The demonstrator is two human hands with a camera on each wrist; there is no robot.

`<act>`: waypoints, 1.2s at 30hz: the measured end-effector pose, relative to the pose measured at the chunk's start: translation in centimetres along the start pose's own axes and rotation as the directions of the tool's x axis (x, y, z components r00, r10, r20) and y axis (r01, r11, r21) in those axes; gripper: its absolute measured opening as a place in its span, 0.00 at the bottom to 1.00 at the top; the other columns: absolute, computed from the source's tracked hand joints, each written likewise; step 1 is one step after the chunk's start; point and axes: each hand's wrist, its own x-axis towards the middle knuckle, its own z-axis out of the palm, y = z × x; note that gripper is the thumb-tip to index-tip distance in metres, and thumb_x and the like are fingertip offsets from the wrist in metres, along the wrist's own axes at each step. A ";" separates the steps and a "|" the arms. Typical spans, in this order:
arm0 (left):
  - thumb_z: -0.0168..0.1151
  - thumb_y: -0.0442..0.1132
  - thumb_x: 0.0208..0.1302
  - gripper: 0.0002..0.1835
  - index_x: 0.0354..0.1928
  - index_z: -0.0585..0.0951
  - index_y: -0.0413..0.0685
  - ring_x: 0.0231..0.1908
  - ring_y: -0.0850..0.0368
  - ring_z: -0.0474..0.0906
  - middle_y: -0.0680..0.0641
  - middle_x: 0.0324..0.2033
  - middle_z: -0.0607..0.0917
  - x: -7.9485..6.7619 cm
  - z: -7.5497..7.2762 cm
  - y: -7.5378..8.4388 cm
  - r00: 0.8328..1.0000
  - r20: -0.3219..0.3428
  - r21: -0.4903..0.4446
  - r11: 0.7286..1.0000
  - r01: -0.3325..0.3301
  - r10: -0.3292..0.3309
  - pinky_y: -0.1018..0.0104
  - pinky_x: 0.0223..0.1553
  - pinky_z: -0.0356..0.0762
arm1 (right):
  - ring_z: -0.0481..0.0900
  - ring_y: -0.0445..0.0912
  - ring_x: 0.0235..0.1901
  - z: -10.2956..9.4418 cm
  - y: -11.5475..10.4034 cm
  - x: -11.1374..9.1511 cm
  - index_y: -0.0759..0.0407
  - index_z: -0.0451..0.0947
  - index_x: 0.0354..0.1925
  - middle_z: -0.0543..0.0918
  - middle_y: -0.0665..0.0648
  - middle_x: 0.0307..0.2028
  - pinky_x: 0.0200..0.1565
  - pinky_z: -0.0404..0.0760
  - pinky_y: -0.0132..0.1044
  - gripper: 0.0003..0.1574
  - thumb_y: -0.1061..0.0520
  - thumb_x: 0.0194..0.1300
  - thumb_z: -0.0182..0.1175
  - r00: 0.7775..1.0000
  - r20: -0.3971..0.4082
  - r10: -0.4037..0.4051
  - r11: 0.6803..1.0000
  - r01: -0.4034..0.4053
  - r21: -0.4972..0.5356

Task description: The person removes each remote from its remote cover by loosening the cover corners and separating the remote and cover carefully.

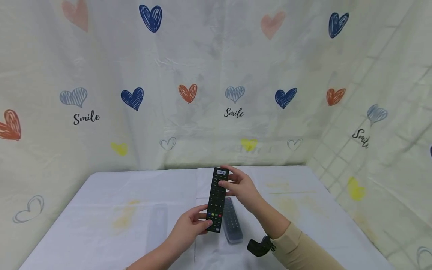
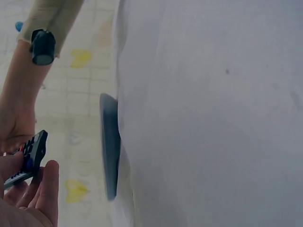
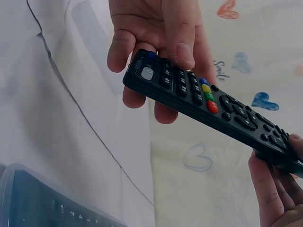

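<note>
A black remote control (image 1: 216, 198) is held up above the table, tilted, with its buttons showing. My left hand (image 1: 185, 228) pinches its lower end, thumb on the button face and fingers behind. Near the top end, my right hand (image 1: 244, 189) grips the right edge, its thumb over the buttons. In the right wrist view the remote (image 3: 189, 101) shows red, green, yellow and blue keys between the left hand (image 3: 161, 28) and the right hand (image 3: 279, 198). Beneath it on the table lies a second, greyish remote control (image 1: 233, 223) that seems to be in a clear cover.
A flat, clear, long sleeve-like piece (image 1: 157, 225) lies left of the hands on the white-covered table (image 1: 101, 195). A black wrist camera (image 1: 261, 246) sits at the right cuff. Behind the table hangs a curtain (image 1: 209, 56) printed with hearts.
</note>
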 end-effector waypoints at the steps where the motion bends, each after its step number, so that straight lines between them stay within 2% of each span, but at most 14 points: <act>1: 0.68 0.36 0.63 0.32 0.68 0.71 0.40 0.44 0.52 0.85 0.40 0.48 0.85 0.0 0.1 0.0 1.000 0.002 -0.009 1.000 -0.004 0.004 0.57 0.40 0.85 | 0.86 0.51 0.42 0.1 0.0 0.0 0.46 0.71 0.68 0.84 0.61 0.47 0.40 0.86 0.49 0.36 0.56 0.63 0.69 1.000 0.000 0.000 1.000 0.000 0.000; 8: 0.67 0.33 0.64 0.31 0.68 0.70 0.39 0.41 0.53 0.85 0.42 0.44 0.86 -0.1 0.3 -0.1 1.000 -0.012 -0.013 1.000 0.001 -0.001 0.60 0.38 0.86 | 0.85 0.51 0.42 0.0 0.2 0.0 0.48 0.71 0.67 0.83 0.62 0.48 0.40 0.86 0.48 0.35 0.58 0.63 0.69 1.000 -0.019 0.011 1.000 -0.011 -0.004; 13: 0.65 0.33 0.65 0.29 0.68 0.71 0.38 0.41 0.52 0.85 0.41 0.44 0.85 -0.2 0.0 0.0 0.999 -0.034 0.001 1.000 -0.026 0.026 0.59 0.37 0.86 | 0.85 0.51 0.44 -0.5 0.3 -0.1 0.51 0.69 0.69 0.81 0.64 0.50 0.41 0.86 0.47 0.38 0.60 0.63 0.68 1.000 0.019 0.000 1.000 0.000 0.001; 19: 0.64 0.34 0.67 0.23 0.63 0.76 0.40 0.39 0.53 0.84 0.40 0.44 0.83 -0.4 -0.9 -0.3 0.993 -0.105 -0.025 0.998 -0.058 0.055 0.59 0.36 0.86 | 0.84 0.52 0.44 -1.7 0.6 -0.3 0.51 0.67 0.70 0.78 0.66 0.50 0.42 0.86 0.47 0.40 0.60 0.63 0.69 0.998 0.062 0.015 0.999 -0.012 -0.045; 24: 0.64 0.37 0.68 0.19 0.59 0.78 0.41 0.40 0.52 0.83 0.38 0.47 0.82 -0.4 -1.7 -0.5 0.984 -0.166 -0.049 0.996 -0.077 0.068 0.59 0.36 0.86 | 0.84 0.52 0.44 -2.5 1.0 -0.7 0.53 0.70 0.67 0.78 0.67 0.49 0.42 0.86 0.49 0.36 0.60 0.62 0.69 0.996 0.079 0.047 0.996 -0.040 -0.080; 30: 0.63 0.38 0.69 0.19 0.59 0.77 0.38 0.43 0.50 0.84 0.37 0.50 0.82 -0.2 -2.5 0.3 0.966 -0.256 -0.137 0.987 -0.079 0.042 0.58 0.39 0.86 | 0.83 0.52 0.44 -2.9 1.6 -1.3 0.60 0.75 0.57 0.79 0.64 0.47 0.43 0.86 0.50 0.27 0.59 0.61 0.70 0.993 0.095 0.073 0.994 -0.065 -0.089; 36: 0.64 0.35 0.68 0.23 0.63 0.75 0.42 0.49 0.50 0.83 0.38 0.54 0.80 0.0 -2.7 1.2 0.949 -0.315 -0.258 0.960 -0.109 0.023 0.59 0.46 0.84 | 0.84 0.51 0.43 -2.6 2.0 -1.7 0.61 0.77 0.54 0.80 0.62 0.46 0.42 0.86 0.46 0.24 0.58 0.60 0.71 0.997 0.045 0.069 0.995 -0.065 -0.078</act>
